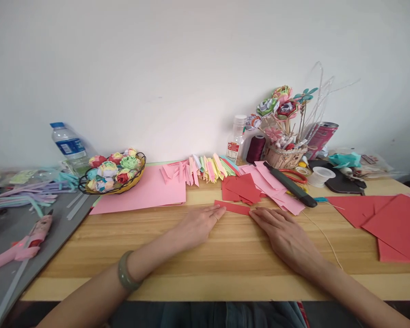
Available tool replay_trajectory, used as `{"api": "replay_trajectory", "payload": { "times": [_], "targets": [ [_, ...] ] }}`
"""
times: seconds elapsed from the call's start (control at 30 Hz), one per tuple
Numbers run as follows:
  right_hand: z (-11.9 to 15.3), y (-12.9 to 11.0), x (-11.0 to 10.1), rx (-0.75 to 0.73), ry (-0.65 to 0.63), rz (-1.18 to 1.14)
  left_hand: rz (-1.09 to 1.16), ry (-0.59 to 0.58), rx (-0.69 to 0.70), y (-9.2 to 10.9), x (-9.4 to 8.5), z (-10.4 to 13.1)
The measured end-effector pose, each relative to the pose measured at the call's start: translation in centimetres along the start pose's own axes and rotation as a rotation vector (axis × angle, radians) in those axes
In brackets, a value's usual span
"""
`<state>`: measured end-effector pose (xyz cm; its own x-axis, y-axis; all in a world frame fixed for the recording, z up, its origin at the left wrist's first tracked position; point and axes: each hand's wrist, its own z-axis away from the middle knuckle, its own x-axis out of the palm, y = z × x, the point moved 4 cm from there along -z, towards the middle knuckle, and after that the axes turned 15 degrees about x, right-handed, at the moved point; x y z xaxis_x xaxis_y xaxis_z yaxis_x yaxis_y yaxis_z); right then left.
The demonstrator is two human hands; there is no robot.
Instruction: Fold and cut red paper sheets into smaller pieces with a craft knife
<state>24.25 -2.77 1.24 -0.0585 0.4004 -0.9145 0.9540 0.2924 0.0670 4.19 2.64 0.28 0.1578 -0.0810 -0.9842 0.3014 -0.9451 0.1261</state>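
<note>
A narrow strip of red paper (237, 208) lies on the wooden table between my two hands. At its left end, my left hand (201, 224) presses the strip with its fingertips, fingers close together and a ring on one of them. The right end is under the fingers of my right hand (278, 230), which curve over it, with the thumb side partly hidden. Just behind the strip sits a small pile of red paper pieces (242, 187). Pink paper pieces (287, 200) lie behind my right hand, with a dark green-handled cutter (290, 184) resting across them.
Folded colored paper pieces (208, 168) stand in a row near the wall. Left are pink sheets (146, 189), a basket of paper flowers (141, 175) and a pink glue gun (30, 243). Large red sheets (396, 223) lie right; a flower basket (283, 158) stands behind.
</note>
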Motion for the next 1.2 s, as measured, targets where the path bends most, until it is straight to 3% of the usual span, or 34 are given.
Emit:
{"api": "replay_trajectory", "payload": {
  "times": [0.27, 0.43, 0.53, 0.63, 0.77, 0.97, 1.1, 1.2],
  "targets": [
    [0.2, 0.9, -0.1, -0.062, 0.032, 0.003, 0.104, 0.126, -0.043, -1.5, -0.5, 0.9],
    [-0.9, 0.7, -0.4, 0.078, 0.041, -0.142, 0.096, 0.204, 0.054, -1.6, 0.0, 0.7],
    [-1.7, -0.1, -0.3, 0.165, 0.046, -0.128, 0.107, 0.268, 0.067, -1.8, -0.1, 0.6],
    [-2.2, -1.3, 0.1, 0.142, 0.013, -0.137, 0.029, 0.329, 0.075, -1.5, -0.7, 0.4],
    [-2.1, -2.6, 0.2, 0.17, 0.028, -0.118, -0.033, 0.397, -0.006, -0.3, -1.7, 0.0],
    [-2.3, -4.7, 0.0, 0.11, 0.055, -0.1, 0.153, 0.343, -0.133, 1.2, -2.1, -0.8],
    [-2.4, -5.8, -0.4, 0.036, 0.063, -0.211, 0.255, 0.322, -0.212, 0.6, -1.9, -0.7],
    [-2.2, -6.4, -0.6, -0.045, 0.077, -0.23, 0.318, 0.312, -0.199, 0.3, -1.6, -0.8]
  ]
}}
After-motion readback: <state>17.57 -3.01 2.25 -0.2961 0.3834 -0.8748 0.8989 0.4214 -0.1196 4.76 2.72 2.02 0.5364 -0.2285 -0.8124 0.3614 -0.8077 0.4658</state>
